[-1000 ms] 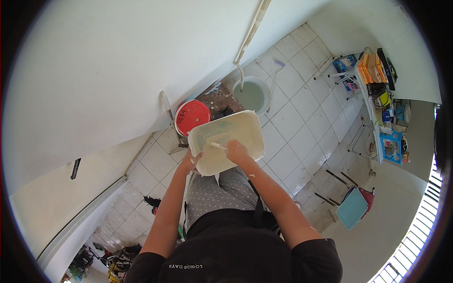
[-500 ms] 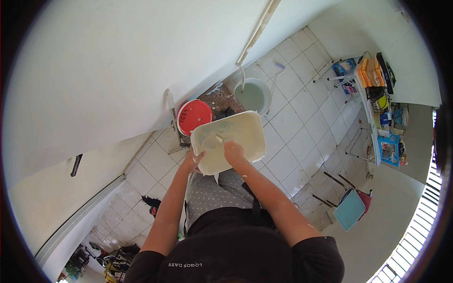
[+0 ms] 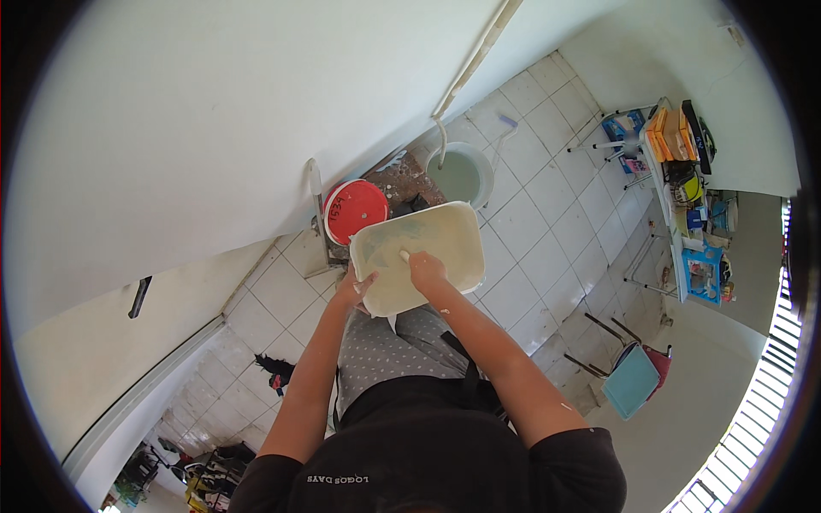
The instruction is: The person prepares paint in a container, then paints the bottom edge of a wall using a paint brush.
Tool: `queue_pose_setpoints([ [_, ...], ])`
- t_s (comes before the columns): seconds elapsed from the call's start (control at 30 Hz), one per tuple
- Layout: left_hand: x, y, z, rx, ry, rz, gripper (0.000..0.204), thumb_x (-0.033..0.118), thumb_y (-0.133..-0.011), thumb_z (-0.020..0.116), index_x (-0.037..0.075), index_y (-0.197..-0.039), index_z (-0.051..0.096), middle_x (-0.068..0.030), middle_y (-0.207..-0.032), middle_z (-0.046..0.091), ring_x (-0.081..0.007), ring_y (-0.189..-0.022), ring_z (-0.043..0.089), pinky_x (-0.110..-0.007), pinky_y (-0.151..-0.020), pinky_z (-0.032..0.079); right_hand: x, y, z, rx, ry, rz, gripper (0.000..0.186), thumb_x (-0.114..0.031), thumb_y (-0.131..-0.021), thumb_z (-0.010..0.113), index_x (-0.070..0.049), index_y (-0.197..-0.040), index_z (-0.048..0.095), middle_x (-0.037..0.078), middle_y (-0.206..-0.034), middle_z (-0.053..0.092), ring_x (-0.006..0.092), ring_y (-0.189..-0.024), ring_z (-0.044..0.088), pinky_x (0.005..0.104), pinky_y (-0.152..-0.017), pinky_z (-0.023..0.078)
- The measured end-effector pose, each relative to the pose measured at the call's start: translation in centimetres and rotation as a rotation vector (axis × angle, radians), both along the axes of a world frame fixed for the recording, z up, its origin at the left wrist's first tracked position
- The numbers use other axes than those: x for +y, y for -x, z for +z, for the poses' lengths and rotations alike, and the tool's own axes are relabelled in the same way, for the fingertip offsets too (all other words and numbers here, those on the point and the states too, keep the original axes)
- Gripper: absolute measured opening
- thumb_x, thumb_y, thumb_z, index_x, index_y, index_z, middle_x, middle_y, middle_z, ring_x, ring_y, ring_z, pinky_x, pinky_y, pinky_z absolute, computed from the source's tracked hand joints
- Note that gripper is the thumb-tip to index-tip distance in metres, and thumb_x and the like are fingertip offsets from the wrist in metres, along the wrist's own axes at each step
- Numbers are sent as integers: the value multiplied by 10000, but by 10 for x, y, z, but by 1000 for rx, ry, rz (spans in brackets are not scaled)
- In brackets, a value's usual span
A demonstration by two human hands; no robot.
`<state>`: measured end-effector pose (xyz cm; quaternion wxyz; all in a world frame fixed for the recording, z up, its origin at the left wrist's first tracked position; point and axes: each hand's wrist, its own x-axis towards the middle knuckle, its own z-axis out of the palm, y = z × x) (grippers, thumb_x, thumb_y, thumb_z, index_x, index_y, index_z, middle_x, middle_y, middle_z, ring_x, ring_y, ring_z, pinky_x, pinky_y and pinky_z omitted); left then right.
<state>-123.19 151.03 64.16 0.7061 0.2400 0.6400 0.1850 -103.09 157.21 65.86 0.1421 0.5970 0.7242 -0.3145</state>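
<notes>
A cream rectangular tub [image 3: 468,244] with a wet, pale coating inside is in front of my thighs. My left hand [image 3: 353,289] grips its left end, thumb over the rim. Inside the tub, my right hand [image 3: 428,272] is closed round a short whitish handle [image 3: 404,255]. Whatever is at the handle's far end cannot be made out. Just beyond the tub's left end stands a bucket with a red lid [image 3: 356,211].
A white bucket of cloudy water [image 3: 453,179] stands by the wall, a hose [image 3: 442,141] hanging into it. Near it a long-handled roller [image 3: 508,120] rests. To the right are a loaded table [image 3: 671,214] and a chair with a light blue seat [image 3: 633,387].
My right hand has shifted slightly right and the handle in it points a little differently. My left hand keeps its hold on the tub.
</notes>
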Motion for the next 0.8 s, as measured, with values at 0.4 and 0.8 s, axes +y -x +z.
queue_pose_setpoints([
  [0.4,-11,3,-35,86,-226,-23,842,355,-896,682,91,-1506,164,-211,-1361,511,-293,-1212,537,-412,-972,468,-14,6,15,-28,-20,139,164,-96,-856,568,-32,-918,706,176,-844,697,338,-814,703,419,-710,571],
  [0.8,-6,-2,-4,41,-45,57,808,327,-905,660,217,-1513,139,-206,-1332,513,-377,-1097,605,-527,-596,614,-24,16,17,-58,16,226,181,-83,-872,576,-27,-979,712,164,-860,711,316,-837,716,403,-709,581],
])
